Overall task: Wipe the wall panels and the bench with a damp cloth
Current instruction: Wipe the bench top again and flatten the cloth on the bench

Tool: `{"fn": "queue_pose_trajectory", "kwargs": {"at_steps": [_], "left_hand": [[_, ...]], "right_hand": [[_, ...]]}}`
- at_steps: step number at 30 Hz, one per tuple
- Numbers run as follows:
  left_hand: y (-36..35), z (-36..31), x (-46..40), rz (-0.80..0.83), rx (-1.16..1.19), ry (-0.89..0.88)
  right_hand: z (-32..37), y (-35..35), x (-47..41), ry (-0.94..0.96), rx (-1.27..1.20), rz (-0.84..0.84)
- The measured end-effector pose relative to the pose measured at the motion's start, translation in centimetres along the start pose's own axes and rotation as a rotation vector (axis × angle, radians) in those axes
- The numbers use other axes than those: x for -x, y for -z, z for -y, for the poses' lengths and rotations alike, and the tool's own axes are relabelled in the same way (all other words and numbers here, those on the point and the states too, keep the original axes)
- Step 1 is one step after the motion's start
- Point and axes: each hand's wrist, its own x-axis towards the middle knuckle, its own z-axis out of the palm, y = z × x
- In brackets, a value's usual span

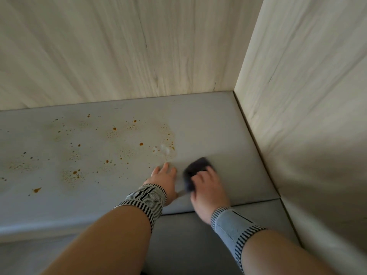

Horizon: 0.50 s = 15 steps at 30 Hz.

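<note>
Forearms in striped wrist wraps (146, 197) reaching over the bench (218, 126); wiping step under way near its right end.

Right hand (207, 186) is gripping the dark cloth (193, 173), fingers curled over it, pressing it onto the grey seat close to the front edge; the cloth is blurring, so it is probably mid-stroke. Left hand (163, 176) is resting flat beside it, fingers spread, bracing. Orange-brown spots (114, 129) and a pale foamy patch (165, 149) are lying leftward across the seat, unwiped. Wall panels (119, 46) are meeting at the back right corner. Next move likely calls for sweeping left through the spots with firm pressure, shifting the bracing hand clear.
</note>
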Motion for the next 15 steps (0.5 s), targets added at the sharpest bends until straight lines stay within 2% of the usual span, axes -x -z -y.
{"fn": "queue_pose_trajectory", "kwargs": {"at_steps": [2,3,5,8,9,11,14,15], "left_hand": [[-0.2,0.5,0.0,-0.022,-0.003,-0.038],[-0.4,0.6,-0.1,-0.023,0.024,-0.029],[-0.8,1.1,-0.2,-0.02,0.085,-0.008],[-1.1,1.2,-0.2,-0.029,0.114,-0.011],[-1.0,1.2,-0.2,-0.036,0.12,-0.012],[-1.0,1.4,-0.1,-0.044,0.132,-0.018],[-0.7,2.2,0.2,-0.057,0.16,-0.039],[-0.5,2.7,0.5,-0.065,0.171,-0.026]], "right_hand": [[0.0,0.1,-0.1,0.177,-0.032,0.129],[-1.4,0.2,-0.5,0.165,-0.004,0.136],[-4.1,0.4,-1.1,-0.05,0.051,0.067],[-5.5,1.4,-1.7,-0.577,0.028,0.01],[-4.5,1.6,-1.9,-0.647,0.025,-0.006],[-1.4,0.9,-2.0,-0.537,0.034,0.002],[2.9,-0.1,-1.0,0.007,-0.007,0.071],[3.1,0.0,-1.1,0.126,-0.015,0.086]]}}
